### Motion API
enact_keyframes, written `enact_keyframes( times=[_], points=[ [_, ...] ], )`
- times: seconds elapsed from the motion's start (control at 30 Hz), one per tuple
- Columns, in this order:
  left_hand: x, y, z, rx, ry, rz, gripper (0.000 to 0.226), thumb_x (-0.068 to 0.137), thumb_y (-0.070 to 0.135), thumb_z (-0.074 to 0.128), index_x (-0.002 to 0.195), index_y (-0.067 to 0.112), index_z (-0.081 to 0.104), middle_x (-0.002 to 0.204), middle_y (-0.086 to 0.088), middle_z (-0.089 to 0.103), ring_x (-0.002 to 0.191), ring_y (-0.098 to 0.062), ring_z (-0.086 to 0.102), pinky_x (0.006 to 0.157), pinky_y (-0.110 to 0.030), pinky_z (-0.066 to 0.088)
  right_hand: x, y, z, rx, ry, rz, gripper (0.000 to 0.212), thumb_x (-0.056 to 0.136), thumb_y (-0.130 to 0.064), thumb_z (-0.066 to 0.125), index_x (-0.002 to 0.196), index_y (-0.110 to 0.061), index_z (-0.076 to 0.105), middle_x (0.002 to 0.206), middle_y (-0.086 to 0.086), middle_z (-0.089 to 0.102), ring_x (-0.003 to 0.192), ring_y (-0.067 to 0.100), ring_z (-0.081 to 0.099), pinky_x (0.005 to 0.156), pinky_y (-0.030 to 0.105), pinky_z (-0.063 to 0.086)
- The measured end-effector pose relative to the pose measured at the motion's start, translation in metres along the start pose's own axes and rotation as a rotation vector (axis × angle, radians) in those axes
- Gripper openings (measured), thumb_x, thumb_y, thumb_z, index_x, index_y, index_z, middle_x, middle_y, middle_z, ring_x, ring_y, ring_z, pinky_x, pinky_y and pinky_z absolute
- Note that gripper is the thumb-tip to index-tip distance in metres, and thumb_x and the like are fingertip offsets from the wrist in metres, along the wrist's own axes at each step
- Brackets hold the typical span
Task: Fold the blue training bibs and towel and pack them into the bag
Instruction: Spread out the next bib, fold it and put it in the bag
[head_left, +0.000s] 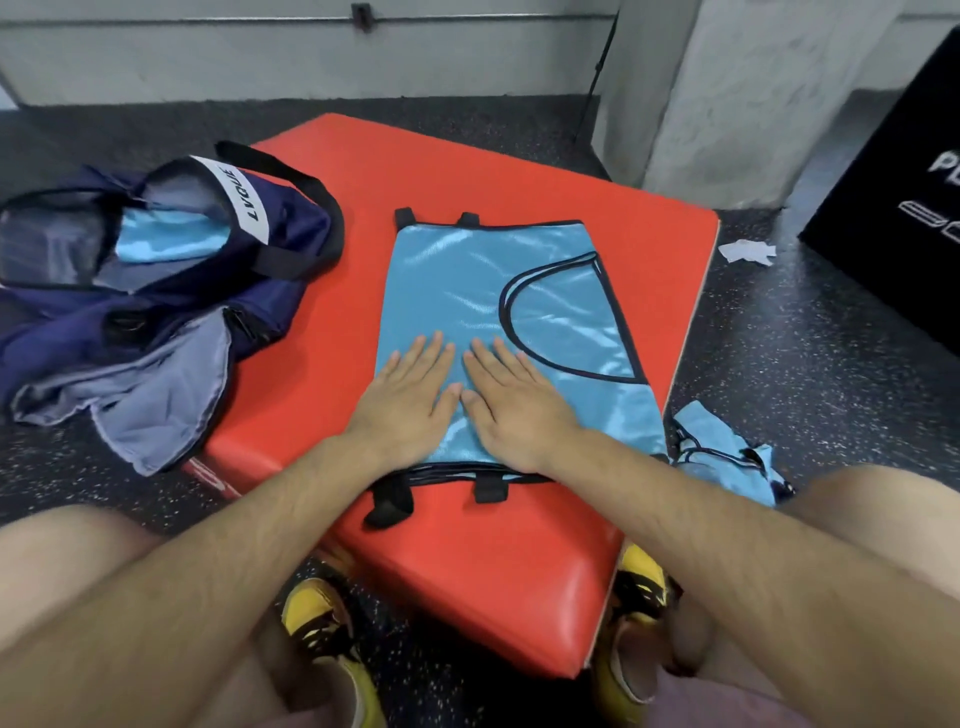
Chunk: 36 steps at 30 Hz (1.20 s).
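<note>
A glossy light-blue training bib with black trim (488, 280) lies flat on the red padded surface (467, 561). The left hand (410, 400) and right hand (511, 405) both press on its near half, fingers (426, 353) straight and slightly spread, gripping nothing. The cloth looks thin, limp and slippery (it will likely slide on the pad), so pinching the bound edges or corner tabs seems the safest hold for folding. A second, crumpled blue bib (722, 447) lies on the floor at the right; the soft grey towel (156, 395) sprawls beside the open navy fabric bag (291, 218), left
</note>
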<state>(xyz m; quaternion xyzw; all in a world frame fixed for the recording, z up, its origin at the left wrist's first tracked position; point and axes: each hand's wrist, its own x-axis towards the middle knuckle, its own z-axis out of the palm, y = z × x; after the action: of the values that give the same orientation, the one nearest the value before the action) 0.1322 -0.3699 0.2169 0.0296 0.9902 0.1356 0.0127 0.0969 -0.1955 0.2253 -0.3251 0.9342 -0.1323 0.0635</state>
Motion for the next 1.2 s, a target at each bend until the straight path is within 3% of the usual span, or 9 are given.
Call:
enact_keyframes(
  times=[0.2,0.33,0.5,0.77,0.97,1.2],
  points=[
    [-0.003,0.001,-0.002,0.003,0.006,0.01,0.059,0.106,0.041,0.024,0.159,0.019,0.01,0.166,0.003,-0.002,0.152,-0.01,-0.008,0.123,-0.032,-0.006,-0.028,0.021,-0.008,0.005,-0.011,-0.042,0.059,0.107,-0.044,0.021,0.16,-0.021,0.009,0.167,-0.007,-0.002,0.152,0.009,-0.011,0.124,0.032,-0.007],
    [-0.012,0.017,-0.011,-0.094,-0.048,0.125,0.057,0.107,0.039,0.025,0.159,0.021,0.011,0.165,0.009,-0.002,0.15,-0.003,-0.007,0.12,-0.024,-0.009,-0.049,0.025,-0.014,-0.022,0.039,-0.101,0.058,0.108,-0.04,0.023,0.16,-0.019,0.011,0.167,-0.006,0.001,0.153,0.011,-0.01,0.124,0.032,-0.007],
    [-0.027,0.032,0.005,-0.03,-0.083,0.181,0.079,0.089,0.067,0.006,0.158,0.03,0.008,0.164,0.012,-0.008,0.15,-0.004,-0.013,0.121,-0.027,-0.011,-0.063,0.033,-0.006,-0.053,0.015,-0.077,0.061,0.107,-0.046,0.023,0.16,-0.02,0.008,0.167,-0.005,0.001,0.153,0.012,-0.009,0.124,0.031,-0.008],
    [-0.035,0.021,0.007,0.015,-0.091,0.224,0.087,0.081,0.08,-0.008,0.156,0.038,0.004,0.162,0.02,-0.011,0.149,-0.003,-0.019,0.122,-0.03,-0.011,-0.055,0.031,-0.001,-0.043,-0.007,-0.039,0.063,0.105,-0.05,0.02,0.16,-0.022,0.005,0.167,-0.006,-0.005,0.152,0.012,-0.015,0.124,0.035,-0.008],
    [-0.018,-0.023,-0.009,0.034,-0.114,0.189,0.062,0.09,0.072,0.009,0.149,0.053,0.005,0.16,0.02,-0.012,0.15,-0.007,-0.015,0.124,-0.037,-0.006,-0.029,0.011,0.0,-0.063,-0.038,-0.046,0.063,0.105,-0.051,0.018,0.16,-0.022,0.004,0.167,-0.003,-0.006,0.152,0.014,-0.013,0.124,0.036,-0.009],
    [-0.021,-0.023,-0.005,0.074,-0.11,0.175,0.051,0.106,0.049,0.023,0.153,0.05,0.003,0.161,0.018,-0.016,0.149,-0.009,-0.021,0.122,-0.037,-0.012,-0.055,0.052,-0.013,-0.085,-0.048,-0.012,0.069,0.099,-0.064,0.012,0.159,-0.033,0.003,0.166,-0.01,-0.009,0.151,0.007,-0.016,0.124,0.035,-0.007]
  ],
)
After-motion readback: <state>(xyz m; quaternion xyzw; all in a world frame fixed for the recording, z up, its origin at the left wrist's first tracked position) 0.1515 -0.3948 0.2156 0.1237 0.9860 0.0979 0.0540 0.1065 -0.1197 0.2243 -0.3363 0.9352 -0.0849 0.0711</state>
